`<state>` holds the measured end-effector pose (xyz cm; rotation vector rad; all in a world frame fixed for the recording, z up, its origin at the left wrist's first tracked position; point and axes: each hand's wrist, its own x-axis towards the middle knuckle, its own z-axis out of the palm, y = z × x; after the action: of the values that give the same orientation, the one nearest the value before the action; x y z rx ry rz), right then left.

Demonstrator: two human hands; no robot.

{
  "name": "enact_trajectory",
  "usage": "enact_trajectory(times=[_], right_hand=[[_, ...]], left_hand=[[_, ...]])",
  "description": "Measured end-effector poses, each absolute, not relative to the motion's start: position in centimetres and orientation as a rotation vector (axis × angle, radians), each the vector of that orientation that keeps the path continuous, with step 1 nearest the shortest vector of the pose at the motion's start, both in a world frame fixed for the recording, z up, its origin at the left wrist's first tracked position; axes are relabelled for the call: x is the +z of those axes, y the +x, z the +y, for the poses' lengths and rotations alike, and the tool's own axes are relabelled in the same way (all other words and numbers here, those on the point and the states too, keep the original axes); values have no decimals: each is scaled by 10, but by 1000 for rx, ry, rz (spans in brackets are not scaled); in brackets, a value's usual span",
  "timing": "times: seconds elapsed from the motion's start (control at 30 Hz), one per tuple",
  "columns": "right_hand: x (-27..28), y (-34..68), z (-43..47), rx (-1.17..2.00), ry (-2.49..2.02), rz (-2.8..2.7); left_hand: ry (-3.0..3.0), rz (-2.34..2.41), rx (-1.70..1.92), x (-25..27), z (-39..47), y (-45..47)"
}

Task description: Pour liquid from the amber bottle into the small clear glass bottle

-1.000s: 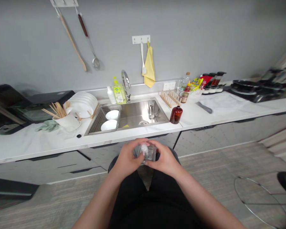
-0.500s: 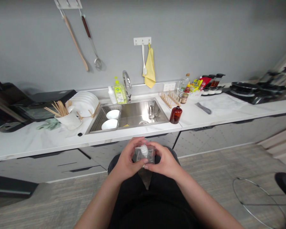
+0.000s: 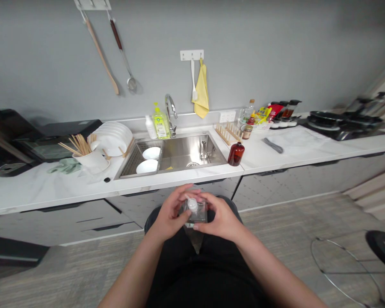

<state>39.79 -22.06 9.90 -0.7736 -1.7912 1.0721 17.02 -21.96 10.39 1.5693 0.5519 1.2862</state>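
Close to my lap, in front of the cabinets, I hold a clear, square pump bottle (image 3: 199,215) with a white pump head (image 3: 192,205). My left hand (image 3: 173,213) is curled round its left side, the thumb by the pump head. On the other side my right hand (image 3: 220,215) grips the bottle, its thumb low on the near edge. The fingers of both hands meet behind it. An amber bottle (image 3: 236,154), with no pump on it, stands on the counter just right of the sink.
The steel sink (image 3: 182,170) holds two white bowls (image 3: 147,166) in a wire basket. Plates (image 3: 115,136) and a chopstick holder (image 3: 91,162) stand to the left. Dish soap (image 3: 161,124) is beside the tap (image 3: 170,112). At right are a wooden rack (image 3: 226,133) and a stove (image 3: 343,128).
My left thumb has shifted up from the bottle's near edge to beside the pump head. The bottle tilts slightly, and both hands still hold it.
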Motion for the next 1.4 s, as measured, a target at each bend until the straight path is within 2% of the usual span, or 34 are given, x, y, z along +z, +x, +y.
enact_trajectory(times=[0.1,0.23,0.43,0.6,1.2,1.4], right_hand=[[99,399,-220,1072,-774,-1786],[96,400,-220,1032,-827,-1758],[92,400,-217,1017,-844,-1727],[93,399,-217,1004,-899,-1737],[90,404,-213,985,-954,-1706],[87,403,-215,954,-949,-1742]], left_hand=[[1534,478,1295,102,-217,170],[1489,718,1473,98,-214,173],[1651,868,1405,100,-222,175],[1754,1095,1518,90,-219,177],[1964,1031,1398,106,-203,156],[1829,1128,1375,100,-207,172]])
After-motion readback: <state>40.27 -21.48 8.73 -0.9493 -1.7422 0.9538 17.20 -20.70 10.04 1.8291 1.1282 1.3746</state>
